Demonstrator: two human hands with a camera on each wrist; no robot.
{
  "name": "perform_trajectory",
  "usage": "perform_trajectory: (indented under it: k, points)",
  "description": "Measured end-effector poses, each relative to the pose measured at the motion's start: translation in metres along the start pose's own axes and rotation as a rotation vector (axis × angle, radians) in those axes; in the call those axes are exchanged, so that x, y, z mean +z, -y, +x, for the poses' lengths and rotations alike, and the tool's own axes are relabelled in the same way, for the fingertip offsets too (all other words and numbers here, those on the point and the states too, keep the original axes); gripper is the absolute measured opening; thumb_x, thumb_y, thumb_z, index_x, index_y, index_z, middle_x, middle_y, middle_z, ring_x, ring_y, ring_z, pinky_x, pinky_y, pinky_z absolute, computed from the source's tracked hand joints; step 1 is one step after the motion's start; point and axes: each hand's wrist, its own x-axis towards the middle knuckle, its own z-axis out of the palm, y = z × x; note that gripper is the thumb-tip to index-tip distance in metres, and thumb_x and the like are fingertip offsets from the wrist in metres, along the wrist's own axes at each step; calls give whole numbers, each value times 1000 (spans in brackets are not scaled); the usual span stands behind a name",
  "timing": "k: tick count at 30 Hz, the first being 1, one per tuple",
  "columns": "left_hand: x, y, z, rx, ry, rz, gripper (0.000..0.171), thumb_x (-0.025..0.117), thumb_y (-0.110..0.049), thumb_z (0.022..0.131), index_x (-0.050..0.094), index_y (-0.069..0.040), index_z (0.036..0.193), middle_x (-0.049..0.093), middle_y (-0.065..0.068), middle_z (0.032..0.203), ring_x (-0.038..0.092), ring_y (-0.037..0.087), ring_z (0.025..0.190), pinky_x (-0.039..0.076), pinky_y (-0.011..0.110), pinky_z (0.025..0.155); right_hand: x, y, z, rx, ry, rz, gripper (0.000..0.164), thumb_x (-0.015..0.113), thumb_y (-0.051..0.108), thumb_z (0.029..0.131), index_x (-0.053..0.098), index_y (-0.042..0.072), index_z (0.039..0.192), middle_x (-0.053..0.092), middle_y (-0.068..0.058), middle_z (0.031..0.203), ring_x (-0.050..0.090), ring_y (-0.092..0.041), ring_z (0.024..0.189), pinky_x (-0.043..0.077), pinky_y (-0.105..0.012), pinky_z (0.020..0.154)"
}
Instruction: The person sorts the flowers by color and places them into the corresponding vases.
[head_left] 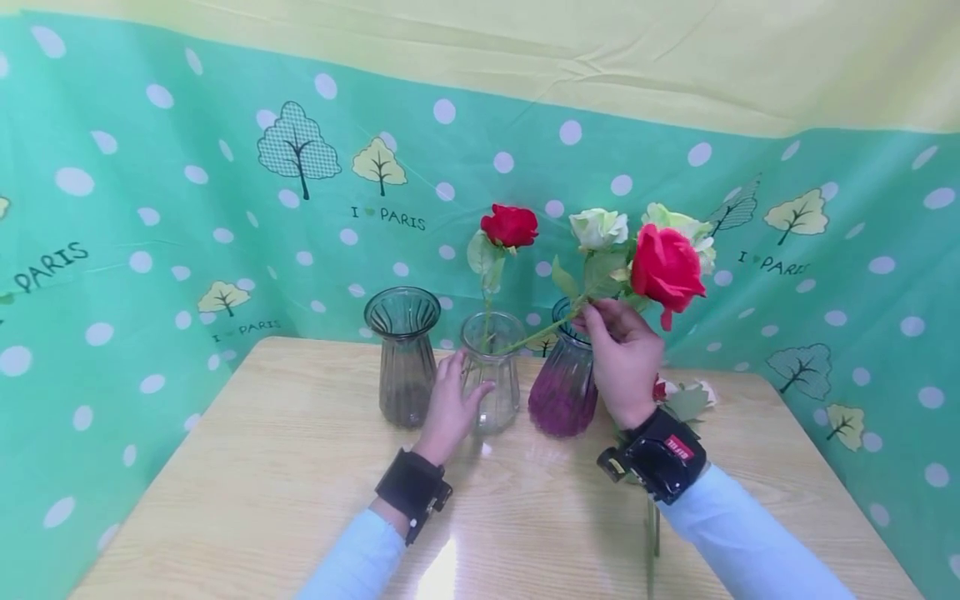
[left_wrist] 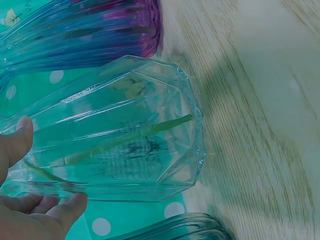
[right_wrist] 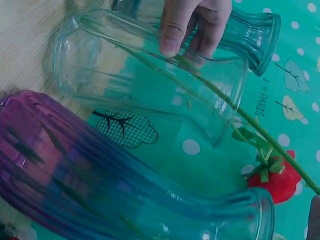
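Note:
A clear glass vase [head_left: 498, 404] stands mid-table, with my left hand [head_left: 450, 408] holding its left side; thumb and fingertips lie around it in the left wrist view. One red rose [head_left: 510, 226] stands in this vase, its stem [left_wrist: 127, 137] visible through the glass. My right hand [head_left: 626, 354] pinches the stem of another red rose [head_left: 667, 268] to the right. That stem [right_wrist: 265, 135] slants down leftward, its lower end inside the clear vase's mouth. Behind the right hand, white roses [head_left: 598, 228] rise above a purple-based glass vase [head_left: 562, 404].
Left of the clear vase stands a grey glass vase [head_left: 406, 379]. More flowers [head_left: 686, 402] lie on the right of the wooden table [head_left: 300, 492], partly hidden by my right wrist. A green dotted cloth [head_left: 247, 192] hangs behind the table.

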Motion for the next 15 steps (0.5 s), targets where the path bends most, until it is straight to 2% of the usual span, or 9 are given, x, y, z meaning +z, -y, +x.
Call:
perform_trajectory:
  k: [2,4,8,10,15]
  points:
    - [-1,0,0,-7,2,-5,75,66,-29,85,29,2,143,37,21,142,42,37,129,36,48,110,5,-1,0,7,17,1,18,63,-1,86,64,-15,98,69,13,77,67,-3,67,59,-22,69]
    - [-2,0,0,-3,0,-10,75,66,-28,85,29,2,143,37,21,142,41,37,130,36,49,109,10,-1,0,7,37,3,18,62,-1,87,65,-14,99,70,5,77,67,-3,66,59,-22,69]
    - [-2,0,1,5,-2,-22,75,67,-28,85,30,2,143,36,21,143,40,37,131,35,49,110,19,-3,1,19,93,-31,21,62,3,88,66,-12,102,69,-21,80,66,-2,65,59,-21,68]
    - [-1,0,1,7,0,-26,75,67,-28,85,30,1,143,36,21,143,40,37,131,35,49,110,23,-4,1,39,126,-50,22,61,5,89,66,-11,103,66,-31,84,66,-2,65,59,-20,68]
    - [-1,1,0,5,4,-20,73,66,-28,85,30,0,143,36,21,144,39,37,132,34,49,111,32,-7,3,123,216,-131,23,59,9,91,66,-8,106,67,-27,91,65,-2,67,59,-21,69]
